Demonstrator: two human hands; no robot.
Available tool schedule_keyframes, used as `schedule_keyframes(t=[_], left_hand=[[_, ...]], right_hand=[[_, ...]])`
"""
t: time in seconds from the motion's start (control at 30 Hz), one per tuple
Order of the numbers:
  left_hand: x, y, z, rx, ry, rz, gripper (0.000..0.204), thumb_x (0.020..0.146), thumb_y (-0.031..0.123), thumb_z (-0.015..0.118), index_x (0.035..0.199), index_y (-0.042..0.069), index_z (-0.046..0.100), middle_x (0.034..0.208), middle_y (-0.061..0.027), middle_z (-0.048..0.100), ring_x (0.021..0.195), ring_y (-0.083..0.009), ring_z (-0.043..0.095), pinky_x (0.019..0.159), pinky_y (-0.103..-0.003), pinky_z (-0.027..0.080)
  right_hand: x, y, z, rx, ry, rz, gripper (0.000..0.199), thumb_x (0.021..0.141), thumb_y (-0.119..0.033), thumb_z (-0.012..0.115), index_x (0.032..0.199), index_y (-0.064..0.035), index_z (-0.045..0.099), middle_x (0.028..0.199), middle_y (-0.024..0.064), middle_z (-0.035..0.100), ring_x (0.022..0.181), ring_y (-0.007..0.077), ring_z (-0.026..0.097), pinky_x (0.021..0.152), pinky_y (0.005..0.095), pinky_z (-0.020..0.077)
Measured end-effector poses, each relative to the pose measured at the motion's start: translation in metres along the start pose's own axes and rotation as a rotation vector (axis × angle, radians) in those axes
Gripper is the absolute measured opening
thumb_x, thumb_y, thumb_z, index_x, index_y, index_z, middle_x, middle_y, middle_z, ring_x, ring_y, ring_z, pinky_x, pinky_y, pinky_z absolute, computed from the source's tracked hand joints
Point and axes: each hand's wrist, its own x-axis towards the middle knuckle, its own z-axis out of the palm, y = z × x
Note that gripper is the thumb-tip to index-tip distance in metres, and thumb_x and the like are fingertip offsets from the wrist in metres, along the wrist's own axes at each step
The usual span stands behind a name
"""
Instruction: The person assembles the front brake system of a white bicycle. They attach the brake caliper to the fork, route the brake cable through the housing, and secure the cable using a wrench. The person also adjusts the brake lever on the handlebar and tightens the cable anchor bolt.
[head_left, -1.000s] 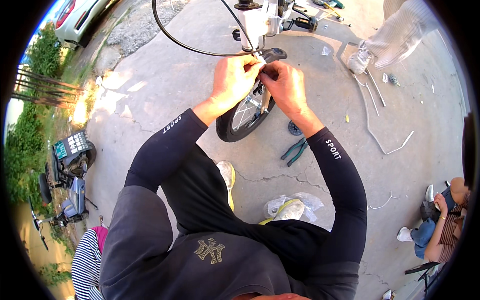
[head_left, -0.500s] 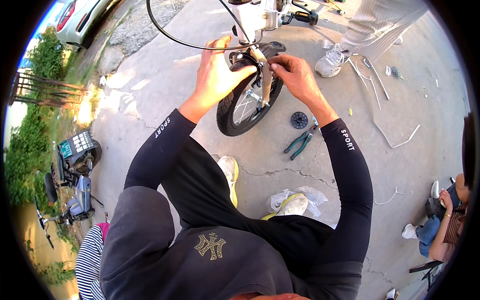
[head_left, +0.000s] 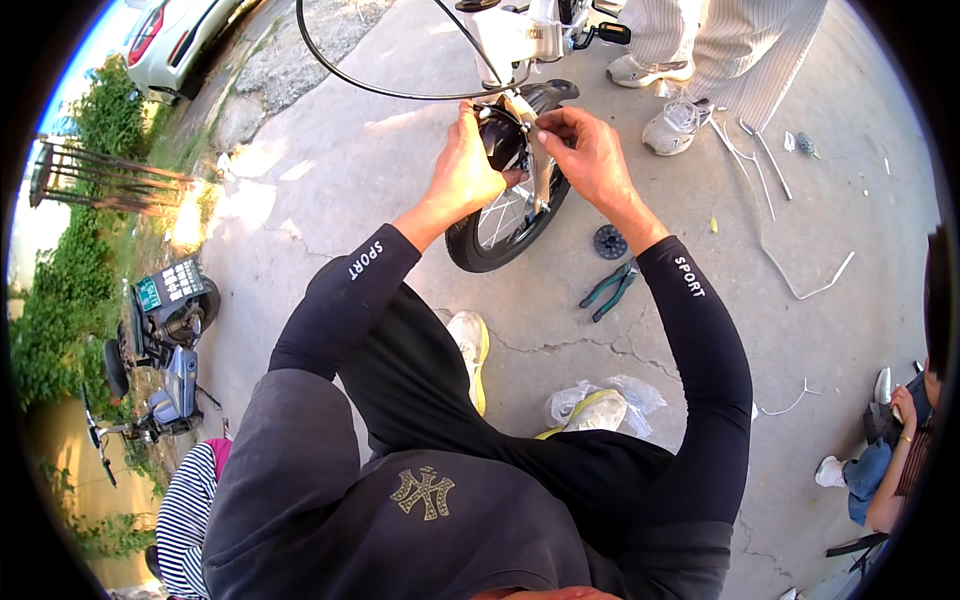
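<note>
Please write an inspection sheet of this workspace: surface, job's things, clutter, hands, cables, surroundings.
Surface: cracked concrete ground, sunlit at the left.
Job's things: small bicycle wheel with black tyre, under a white frame; silver fork beside it.
Clutter: green-handled pliers, black round part, thin white strips, crumpled plastic.
Hands: left hand and right hand both at the top of the wheel; fingers pinch small parts there.
Cables: black cable curves from the frame.
Surroundings: another person's shoes, scooters, white car, bushes.
</note>
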Motion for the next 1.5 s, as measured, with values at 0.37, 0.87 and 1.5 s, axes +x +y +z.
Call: schedule_keyframes(t=[0.37,0.87,1.5], left_hand=[[-0.013,-0.007,0.030,-0.080,0.265,0.071,0.106,0.070,0.013,0.083,0.152,-0.004,0.019,0.132,-0.0247,0.057,0.118,-0.0394,0.062,0.095,-0.045,0.052],[-0.018,-0.012,0.038,-0.056,0.316,0.142,0.108,0.071,0.018,0.081,0.153,-0.006,0.015,0.134,-0.0304,0.052,0.116,-0.0470,0.059,0.097,-0.049,0.050],[-0.024,-0.013,0.050,-0.115,0.387,0.194,0.108,0.073,0.019,0.084,0.153,-0.005,0.016,0.134,-0.0310,0.053,0.121,-0.0408,0.059,0.102,-0.044,0.046]], right_hand=[[-0.004,-0.002,0.010,0.015,0.067,-0.080,0.027,0.082,-0.015,0.078,0.103,-0.0004,0.068,0.088,0.0097,0.072,0.080,0.0215,0.071,0.074,0.0340,0.0556],[0.015,-0.016,0.018,-0.046,0.132,-0.056,0.014,0.083,-0.013,0.075,0.093,-0.0028,0.073,0.084,0.0100,0.072,0.077,0.0241,0.071,0.072,0.0348,0.0551],[-0.102,0.200,-0.110,-0.731,-0.055,0.684,0.028,0.090,-0.026,0.064,0.110,-0.0092,0.074,0.109,0.0216,0.072,0.101,0.0392,0.069,0.087,0.0463,0.0550]])
